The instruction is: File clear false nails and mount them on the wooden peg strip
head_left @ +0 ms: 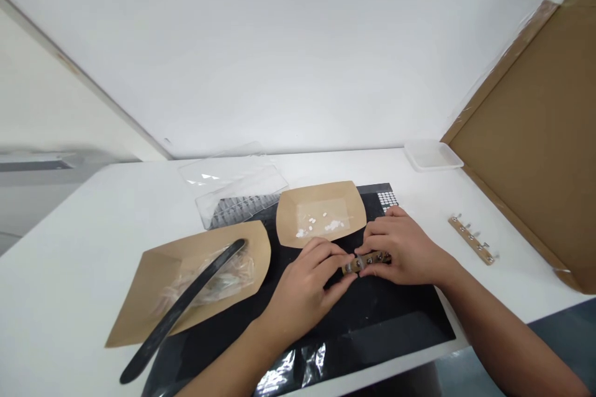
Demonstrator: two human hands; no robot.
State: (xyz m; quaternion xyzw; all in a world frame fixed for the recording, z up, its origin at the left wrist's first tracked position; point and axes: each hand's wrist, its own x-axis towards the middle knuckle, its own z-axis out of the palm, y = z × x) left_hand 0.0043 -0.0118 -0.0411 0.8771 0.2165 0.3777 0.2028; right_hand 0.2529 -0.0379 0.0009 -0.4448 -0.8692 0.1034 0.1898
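Observation:
Between my two hands is a narrow brown strip (371, 258) with small metal studs along it, held just above a black mat. My left hand (311, 282) pinches the strip's left end, near a small clear piece on it. Around its right end, the fingers of my right hand (403, 248) are closed. Just beyond the hands stands a brown paper tray (287, 223) with several small white pieces inside. A similar strip (471, 239) with studs and clear bits lies on the table to the right.
At left, a larger paper tray (135, 304) holds clear plastic bags, with black tweezers (186, 304) resting across it. Clear plastic cases (242, 192) lie behind. A white plastic container (433, 156) stands at the back right beside a cardboard panel (535, 136). The black mat (372, 322) covers the table's front.

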